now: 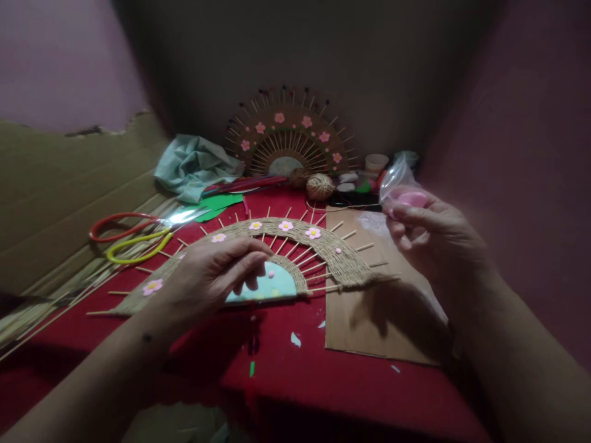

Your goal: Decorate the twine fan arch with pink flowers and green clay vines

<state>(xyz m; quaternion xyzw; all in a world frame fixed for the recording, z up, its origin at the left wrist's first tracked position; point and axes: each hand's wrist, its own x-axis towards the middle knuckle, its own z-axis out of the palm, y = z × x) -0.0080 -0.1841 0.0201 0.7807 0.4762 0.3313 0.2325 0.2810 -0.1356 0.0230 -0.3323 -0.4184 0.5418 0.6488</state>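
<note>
Scissors point(138, 234) with red and yellow handles lie at the left of the red worktop point(323, 381). The left hand point(217, 274) rests loosely open, fingertips on the half-round jute fan point(323, 246) with pink flowers. The right hand point(429, 237) pinches a clear plastic bag of pink clay point(409, 197) above the cardboard sheet point(369, 320).

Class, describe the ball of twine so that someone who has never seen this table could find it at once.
Start at the red cloth covering the table and go to its far edge, where a finished fan decoration stands against the wall. Just below its right foot sits the ball of twine, the only round, tan, wound thing there.
</note>
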